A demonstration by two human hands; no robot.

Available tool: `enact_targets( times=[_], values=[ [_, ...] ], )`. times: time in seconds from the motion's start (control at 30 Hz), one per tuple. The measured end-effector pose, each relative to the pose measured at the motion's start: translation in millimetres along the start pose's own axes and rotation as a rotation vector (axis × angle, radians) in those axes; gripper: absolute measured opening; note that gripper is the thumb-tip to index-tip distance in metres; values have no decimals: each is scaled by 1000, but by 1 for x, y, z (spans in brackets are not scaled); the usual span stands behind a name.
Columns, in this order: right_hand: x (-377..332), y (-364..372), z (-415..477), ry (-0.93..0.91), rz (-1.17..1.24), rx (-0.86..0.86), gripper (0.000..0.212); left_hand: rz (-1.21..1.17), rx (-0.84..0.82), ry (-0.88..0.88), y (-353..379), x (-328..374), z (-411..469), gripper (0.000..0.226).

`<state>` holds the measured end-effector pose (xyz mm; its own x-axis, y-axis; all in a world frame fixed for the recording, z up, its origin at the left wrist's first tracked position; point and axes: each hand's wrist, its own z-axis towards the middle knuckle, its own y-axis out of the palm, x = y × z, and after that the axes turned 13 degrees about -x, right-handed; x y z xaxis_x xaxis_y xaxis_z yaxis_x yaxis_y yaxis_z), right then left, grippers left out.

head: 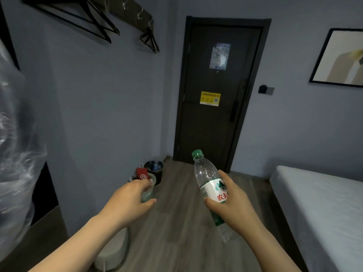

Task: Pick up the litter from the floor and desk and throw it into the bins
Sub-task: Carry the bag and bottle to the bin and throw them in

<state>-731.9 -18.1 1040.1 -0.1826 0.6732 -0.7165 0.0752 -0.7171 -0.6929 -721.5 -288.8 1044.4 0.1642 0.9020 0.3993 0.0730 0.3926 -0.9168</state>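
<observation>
While both arms reach forward | right hand [233, 201] grip closed around bottle [211, 185] | left hand [129, 201] clutching cup [147, 191]

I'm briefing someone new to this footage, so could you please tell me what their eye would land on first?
First, the clear plastic bottle with a green cap, held in the right hand at centre frame. Next, the left hand, its grip closed on a pale, partly hidden item. Beyond it a black bin stands on the floor by the wall, near the dark door with its yellow Wi-Fi sticker.
</observation>
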Motion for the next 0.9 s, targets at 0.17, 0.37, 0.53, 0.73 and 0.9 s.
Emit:
enact_targets(
  times=[0.17, 0.37, 0.53, 0.73, 0.9],
  values=[
    [31, -4, 87, 23, -61, -28, 95, -49, -36, 19, 9, -10, 91, 34],
    [71, -20, 209, -56, 1, -59, 87, -58, -6, -60, 18, -20, 206, 32],
    [100, -41, 314, -36, -11, -158, 70, -60, 9, -137, 19, -21, 296, 29],
    [127, -47, 427, -43, -24, -211, 66, -102, 30, -187, 14, -33, 393, 25],
    [150, -29, 515, -28, 1, -254, 67, -128, 1, -228, 19, -66, 470, 27]
  ],
)
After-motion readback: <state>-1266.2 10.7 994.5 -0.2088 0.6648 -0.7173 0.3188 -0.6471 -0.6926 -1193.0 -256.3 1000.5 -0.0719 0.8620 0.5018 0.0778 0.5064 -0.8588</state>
